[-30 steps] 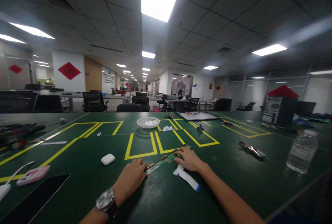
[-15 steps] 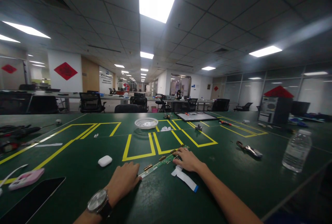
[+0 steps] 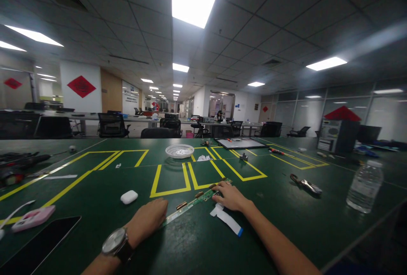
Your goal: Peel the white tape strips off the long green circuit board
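Observation:
A long, narrow green circuit board point(image 3: 203, 197) with copper-coloured tabs lies slantwise on the table before me. My right hand point(image 3: 231, 195) holds its far right end, fingers over the top. At the near left end, my left hand point(image 3: 150, 213) is closed, wearing a wristwatch; its fingertips are hidden, so what they pinch cannot be made out. The left stretch of the board looks pale and shiny. Beside my right wrist, a white flat ribbon cable point(image 3: 229, 221) with a blue end rests on the table.
Around the green table point(image 3: 197, 249) are a white earbud case point(image 3: 129, 197), a dark phone point(image 3: 41, 245), a pink object point(image 3: 33, 218), a white basket point(image 3: 179, 151), a multi-tool point(image 3: 305, 185), a water bottle point(image 3: 364, 186) and a framed panel point(image 3: 241, 143). Yellow tape marks rectangles.
My left hand has shifted left, away from my right hand, and more of the strip's left end shows. My right hand and the board stay in place.

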Available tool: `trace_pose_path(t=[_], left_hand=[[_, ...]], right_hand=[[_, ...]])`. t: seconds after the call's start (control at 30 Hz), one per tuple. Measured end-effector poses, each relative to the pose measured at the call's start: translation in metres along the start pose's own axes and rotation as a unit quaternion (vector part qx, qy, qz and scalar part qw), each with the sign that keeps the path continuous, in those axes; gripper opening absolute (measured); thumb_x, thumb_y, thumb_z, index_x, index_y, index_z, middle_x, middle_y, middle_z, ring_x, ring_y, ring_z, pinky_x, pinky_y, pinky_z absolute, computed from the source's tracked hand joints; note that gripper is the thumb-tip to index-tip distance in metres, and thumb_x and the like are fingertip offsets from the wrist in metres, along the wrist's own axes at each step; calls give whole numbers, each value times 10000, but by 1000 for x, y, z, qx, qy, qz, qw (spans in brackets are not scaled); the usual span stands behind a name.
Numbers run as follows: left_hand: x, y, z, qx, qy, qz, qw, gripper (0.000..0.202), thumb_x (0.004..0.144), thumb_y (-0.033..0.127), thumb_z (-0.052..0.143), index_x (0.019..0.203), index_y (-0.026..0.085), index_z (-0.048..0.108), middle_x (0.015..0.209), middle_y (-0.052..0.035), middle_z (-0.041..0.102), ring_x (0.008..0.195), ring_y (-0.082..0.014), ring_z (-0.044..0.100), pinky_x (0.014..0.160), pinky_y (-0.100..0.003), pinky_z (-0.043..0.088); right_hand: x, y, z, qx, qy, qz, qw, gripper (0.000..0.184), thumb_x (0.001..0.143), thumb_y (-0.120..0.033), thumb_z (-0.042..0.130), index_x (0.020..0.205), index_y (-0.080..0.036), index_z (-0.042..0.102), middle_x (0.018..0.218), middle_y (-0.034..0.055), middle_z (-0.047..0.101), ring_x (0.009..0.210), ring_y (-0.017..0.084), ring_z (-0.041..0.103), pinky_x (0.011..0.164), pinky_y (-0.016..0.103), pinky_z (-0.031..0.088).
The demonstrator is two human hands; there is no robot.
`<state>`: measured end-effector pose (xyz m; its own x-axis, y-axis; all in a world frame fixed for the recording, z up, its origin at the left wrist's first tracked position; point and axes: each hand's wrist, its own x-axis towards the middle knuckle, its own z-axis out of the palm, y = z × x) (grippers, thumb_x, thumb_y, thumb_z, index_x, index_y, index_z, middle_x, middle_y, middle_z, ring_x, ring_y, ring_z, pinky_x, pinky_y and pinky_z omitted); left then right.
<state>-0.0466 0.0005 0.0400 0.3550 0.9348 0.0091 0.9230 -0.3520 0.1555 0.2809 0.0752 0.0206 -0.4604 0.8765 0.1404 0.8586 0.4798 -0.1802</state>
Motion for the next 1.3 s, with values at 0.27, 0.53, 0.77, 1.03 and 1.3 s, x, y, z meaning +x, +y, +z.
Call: trace_pose_path(t=[0.27,0.53,0.77,1.03,1.3], left_hand=[[6,-15,9,-72,1,-18,997,200,842,133,459,924,167,638,980,-97,673,874,-240,620,702,-317,436],[1,-3,-1,-28,5,-11,1000,252,931,173,379,921,148,630,973,-124,666,855,-245,614,710,-327,435],[5,-6,6,-35,11,2,999,242,914,116,382,952,152,618,974,-115,663,889,-251,618,728,-323,433],[10,-6,11,-22,30,7,999,238,913,129,390,1014,154,604,1033,-129,653,946,-259,620,780,-334,450],[9,-9,11,-14,42,13,999,226,894,168,431,1040,179,603,1049,-112,665,977,-261,630,813,-340,462]], right_hand=[[0,-1,-2,4,-11,5,1000,534,918,-585,448,1340,-281,568,1339,115,541,1228,324,500,1000,479,405],[0,0,0,-4,-6,1,1000,531,912,-581,459,1333,-277,571,1335,113,545,1224,319,501,984,468,414],[3,3,8,-20,14,3,1000,523,878,-557,534,1315,-272,571,1343,120,535,1243,333,477,992,506,390],[6,5,12,-22,27,15,999,464,909,-502,527,1312,-278,574,1367,116,527,1260,324,463,1000,508,370],[5,9,3,6,52,16,998,393,981,-439,425,1250,-229,621,1277,122,583,1185,264,519,954,398,407]])
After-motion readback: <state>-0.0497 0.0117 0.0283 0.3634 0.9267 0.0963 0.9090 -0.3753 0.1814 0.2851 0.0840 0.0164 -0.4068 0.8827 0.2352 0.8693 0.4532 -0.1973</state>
